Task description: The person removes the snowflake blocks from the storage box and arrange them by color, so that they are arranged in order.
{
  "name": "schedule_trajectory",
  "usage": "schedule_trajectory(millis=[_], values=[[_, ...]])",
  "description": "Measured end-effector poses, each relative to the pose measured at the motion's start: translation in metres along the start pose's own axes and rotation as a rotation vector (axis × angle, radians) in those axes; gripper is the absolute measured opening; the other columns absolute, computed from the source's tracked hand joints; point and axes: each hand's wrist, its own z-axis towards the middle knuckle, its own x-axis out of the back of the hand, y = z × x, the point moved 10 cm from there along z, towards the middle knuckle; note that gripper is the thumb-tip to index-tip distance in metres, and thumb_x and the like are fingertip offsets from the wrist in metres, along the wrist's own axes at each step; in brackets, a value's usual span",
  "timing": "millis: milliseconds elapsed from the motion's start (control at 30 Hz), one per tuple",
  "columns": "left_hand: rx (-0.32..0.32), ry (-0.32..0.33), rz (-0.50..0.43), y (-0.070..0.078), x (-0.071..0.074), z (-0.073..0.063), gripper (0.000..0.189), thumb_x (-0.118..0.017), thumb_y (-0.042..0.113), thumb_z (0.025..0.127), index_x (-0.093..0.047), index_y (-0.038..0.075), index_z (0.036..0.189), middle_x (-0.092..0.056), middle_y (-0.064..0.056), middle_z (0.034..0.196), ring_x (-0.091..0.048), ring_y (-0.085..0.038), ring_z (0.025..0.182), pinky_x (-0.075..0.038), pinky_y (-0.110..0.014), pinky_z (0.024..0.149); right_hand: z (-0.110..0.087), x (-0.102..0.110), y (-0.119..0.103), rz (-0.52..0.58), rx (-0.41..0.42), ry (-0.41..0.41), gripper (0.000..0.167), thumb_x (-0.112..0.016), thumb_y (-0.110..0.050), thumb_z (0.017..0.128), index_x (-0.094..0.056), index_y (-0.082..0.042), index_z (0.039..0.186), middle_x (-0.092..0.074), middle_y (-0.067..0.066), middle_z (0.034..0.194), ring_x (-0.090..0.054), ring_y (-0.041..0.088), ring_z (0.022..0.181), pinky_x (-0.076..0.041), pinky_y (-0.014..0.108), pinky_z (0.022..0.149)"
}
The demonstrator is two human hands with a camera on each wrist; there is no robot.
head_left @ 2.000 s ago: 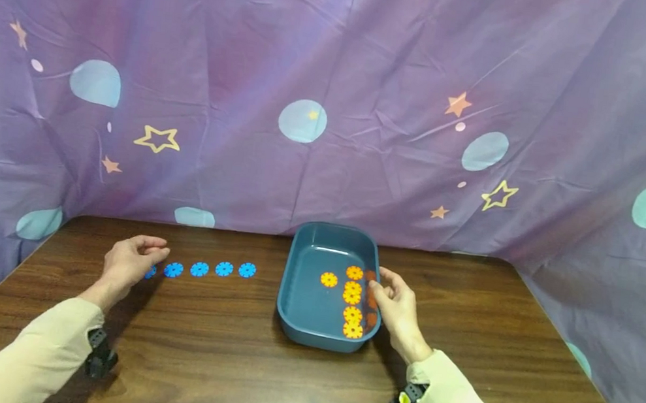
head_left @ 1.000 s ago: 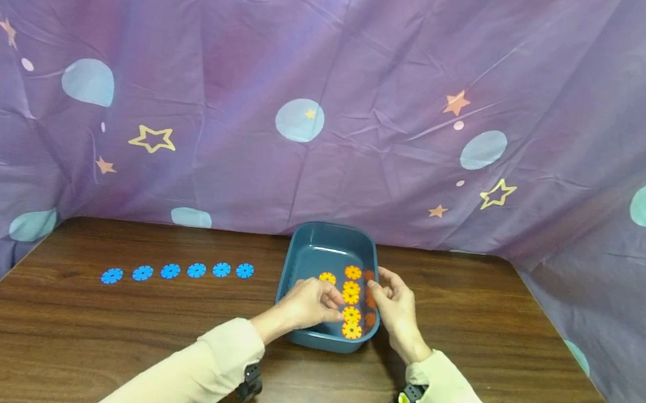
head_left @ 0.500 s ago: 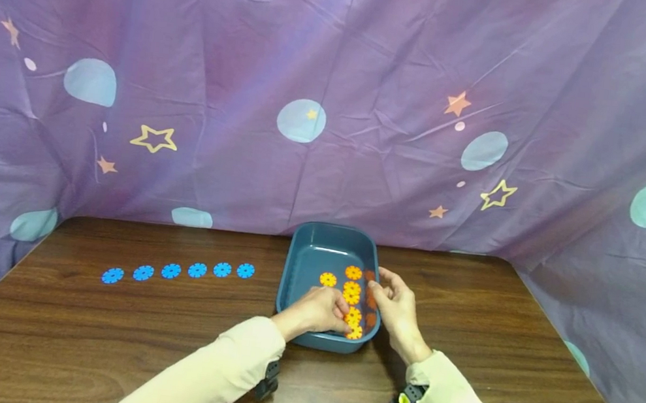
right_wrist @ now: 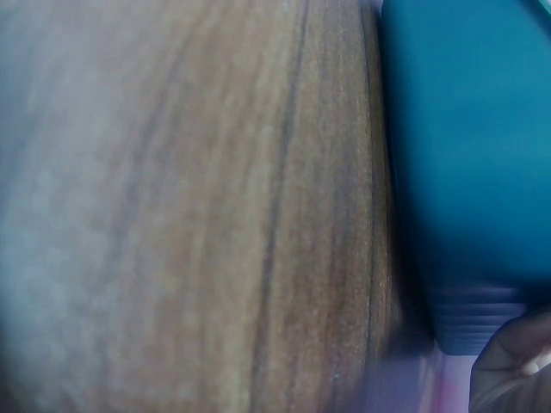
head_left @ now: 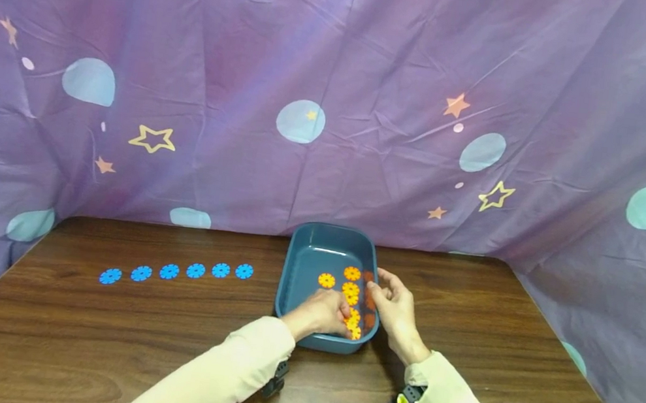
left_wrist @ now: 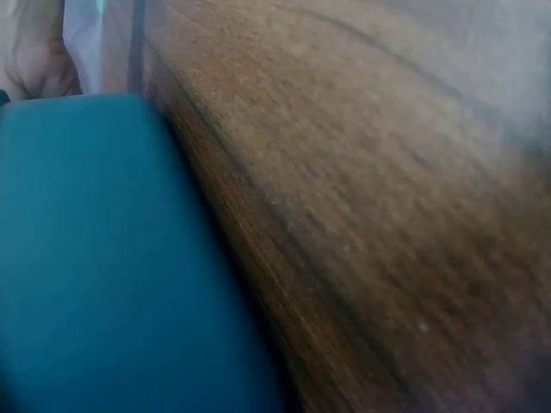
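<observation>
In the head view a teal plastic box (head_left: 285, 289) holds several orange toy discs with notched edges. My left hand (head_left: 323, 310) reaches over its near side. The fingertips touch the orange discs (head_left: 353, 316) at the near right corner; whether they pinch one is hidden. My right hand (head_left: 397, 304) grips the box's right rim, with the thumb over the edge. In the right wrist view, fingers of the right hand (right_wrist: 515, 366) show against the box wall (right_wrist: 482, 172). The left wrist view shows the box's outer wall (left_wrist: 112, 258), which hides the left hand's fingers.
A row of several blue notched discs (head_left: 169, 271) lies on the brown wooden table (head_left: 181, 318), left of the box. More orange discs (head_left: 326, 281) lie farther back in the box. A purple patterned cloth (head_left: 237, 120) hangs behind the table.
The left hand has left the blue row's far-left end, moved right into the box and lowered onto the near orange discs. The right hand has stayed on the rim.
</observation>
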Motion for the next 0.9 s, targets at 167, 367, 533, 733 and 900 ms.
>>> schedule_trajectory(millis=[167,367,533,733,900], values=[[-0.003,0.002,0.036,0.0028,-0.0002,-0.0003,0.027,-0.087,0.019,0.063,-0.068,0.009,0.079,-0.056,0.006,0.065,-0.051,-0.009,0.065,-0.043,-0.021,0.064,-0.0004,-0.0008,-0.0032,0.002,0.004,-0.005,0.038,-0.058,-0.004,0.090,-0.052,0.006,0.126,-0.051,-0.001,0.062,-0.048,0.005,0.056,-0.041,0.016,0.052],[-0.012,0.008,0.073,0.0062,0.0009,-0.0018,0.027,-0.087,0.019,0.063,-0.067,0.010,0.078,-0.053,0.007,0.063,-0.050,-0.010,0.066,-0.043,-0.021,0.065,-0.0002,-0.0013,-0.0030,-0.005,-0.008,-0.015,0.041,-0.058,-0.005,0.090,-0.049,0.006,0.129,-0.049,-0.003,0.062,-0.045,0.003,0.055,-0.039,0.016,0.050],[-0.015,0.002,0.075,0.0061,-0.0003,0.0002,0.026,-0.087,0.019,0.063,-0.066,0.011,0.076,-0.051,0.008,0.062,-0.048,-0.009,0.064,-0.041,-0.020,0.063,0.0003,-0.0010,-0.0030,-0.004,-0.010,-0.013,0.042,-0.058,-0.005,0.090,-0.049,0.006,0.129,-0.048,-0.003,0.061,-0.044,0.003,0.054,-0.038,0.017,0.050],[-0.059,0.020,0.078,0.0086,-0.0007,0.0018,0.027,-0.087,0.019,0.062,-0.064,0.013,0.073,-0.051,0.009,0.061,-0.047,-0.007,0.062,-0.039,-0.020,0.061,-0.0010,-0.0011,-0.0045,-0.007,-0.002,-0.010,0.040,-0.057,-0.005,0.090,-0.050,0.006,0.128,-0.047,-0.004,0.061,-0.044,0.002,0.054,-0.038,0.017,0.049],[-0.077,0.025,0.044,0.0083,-0.0010,0.0034,0.024,-0.087,0.016,0.062,-0.065,0.013,0.073,-0.057,0.008,0.062,-0.049,-0.005,0.061,-0.039,-0.020,0.061,-0.0019,-0.0005,-0.0028,-0.012,0.001,0.001,0.039,-0.057,-0.005,0.090,-0.052,0.005,0.127,-0.047,-0.004,0.060,-0.044,0.003,0.054,-0.038,0.017,0.049]])
